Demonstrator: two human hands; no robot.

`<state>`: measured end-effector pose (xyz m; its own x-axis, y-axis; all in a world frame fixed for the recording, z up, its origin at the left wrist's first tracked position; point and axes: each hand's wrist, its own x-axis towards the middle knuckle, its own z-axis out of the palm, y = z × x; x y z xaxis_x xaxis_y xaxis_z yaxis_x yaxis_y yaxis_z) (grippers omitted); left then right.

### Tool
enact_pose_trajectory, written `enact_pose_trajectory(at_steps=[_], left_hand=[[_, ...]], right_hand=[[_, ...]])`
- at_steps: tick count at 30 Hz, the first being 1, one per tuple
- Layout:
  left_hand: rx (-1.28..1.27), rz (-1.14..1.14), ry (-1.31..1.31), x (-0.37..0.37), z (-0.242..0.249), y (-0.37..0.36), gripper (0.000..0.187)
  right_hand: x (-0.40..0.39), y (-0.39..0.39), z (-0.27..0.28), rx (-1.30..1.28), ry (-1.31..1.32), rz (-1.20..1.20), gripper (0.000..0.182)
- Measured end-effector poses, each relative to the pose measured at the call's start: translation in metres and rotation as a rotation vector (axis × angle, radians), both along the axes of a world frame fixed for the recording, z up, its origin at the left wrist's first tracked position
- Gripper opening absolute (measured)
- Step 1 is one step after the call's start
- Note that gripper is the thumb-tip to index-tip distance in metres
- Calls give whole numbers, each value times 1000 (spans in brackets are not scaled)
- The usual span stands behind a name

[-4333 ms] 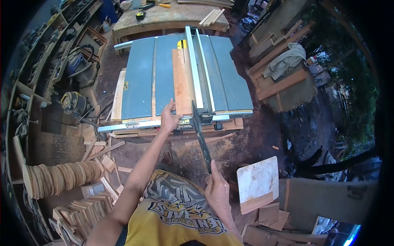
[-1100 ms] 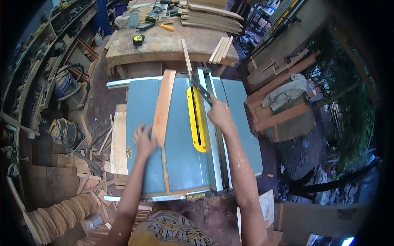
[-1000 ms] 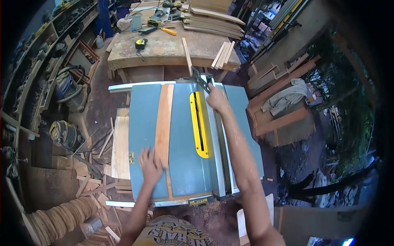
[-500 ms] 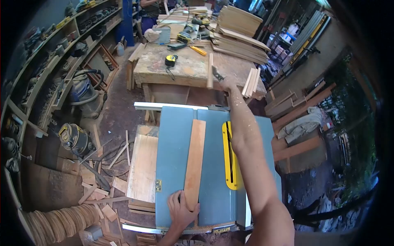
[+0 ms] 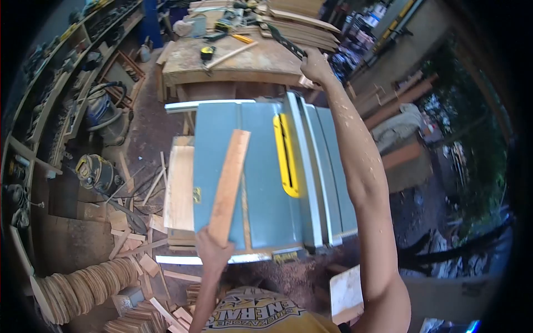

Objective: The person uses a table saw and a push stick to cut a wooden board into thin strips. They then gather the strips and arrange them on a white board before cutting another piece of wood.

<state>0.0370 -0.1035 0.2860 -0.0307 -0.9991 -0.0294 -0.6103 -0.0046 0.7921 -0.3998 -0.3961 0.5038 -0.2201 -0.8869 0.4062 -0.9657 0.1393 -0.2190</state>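
My left hand (image 5: 214, 248) is closed around the near end of a flat reddish-brown board (image 5: 229, 186), which lies slanted over the blue-grey table saw top (image 5: 261, 205). Stretched far forward, my right hand (image 5: 317, 65) grips a dark push stick (image 5: 286, 43) that points up and left over the workbench. A long fence (image 5: 305, 172) runs along the right of the yellow throat plate (image 5: 286, 158). Pale sawdust clings to my right forearm.
Beyond the saw, a wooden workbench (image 5: 183, 58) carries a thin wooden strip (image 5: 232, 55), a yellow tape measure (image 5: 207, 53) and stacked boards (image 5: 300, 33). Shop vacuums (image 5: 100, 173) and offcuts lie on the floor at left.
The board has shifted left and tilted in my left hand. The thin strip near the push stick now lies on the workbench, and the fence, mostly hidden by my arm before, shows.
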Motion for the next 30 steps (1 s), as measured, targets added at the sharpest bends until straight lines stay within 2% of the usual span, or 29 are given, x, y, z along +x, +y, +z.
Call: enact_pose_trajectory(at_steps=[2,3,5,6,7,8,10,12,13,16,17,19,22,25,27,30], left_hand=[[467,6,99,23,40,36,75],[386,-56,144,31,36,57,81],[222,-175,221,53,14,118,94],[260,-205,303,55,4,141,99],[303,-234,385,56,-8,165,103],[350,-261,464,58,-19,190,108],[393,-436,556,52,-38,226,104],[367,-609,447,35,-48,254,104],[547,-678,224,20,1,252,104],[245,-715,297,0,-44,277,104],[327,-721,360,-7,-48,283,104],[491,-731,490,-23,-50,287,103],[313,-747,475,-39,-60,284,104],[305,-757,536,-47,-59,278,103],[330,-755,652,-55,-59,271,103],[302,-773,678,-63,-62,265,103]], right_hand=[[2,78,10,-96,-25,47,34],[2,119,12,-154,-11,98,33],[31,229,11,-248,-257,169,32],[49,285,3,-314,-250,179,31],[79,344,5,-150,-463,35,32],[97,393,-15,-209,-394,34,35],[140,484,-47,-159,-460,-42,37],[180,553,-54,57,-741,-149,38],[196,581,-68,21,-730,-143,39],[230,630,-98,-28,-644,-121,42],[241,642,-98,62,-698,-150,45],[254,654,-99,230,-645,-191,49],[265,665,-98,379,-530,-201,63],[272,672,-89,424,-477,-194,71],[273,675,-92,417,-469,-177,72],[272,677,-96,404,-462,-168,73]])
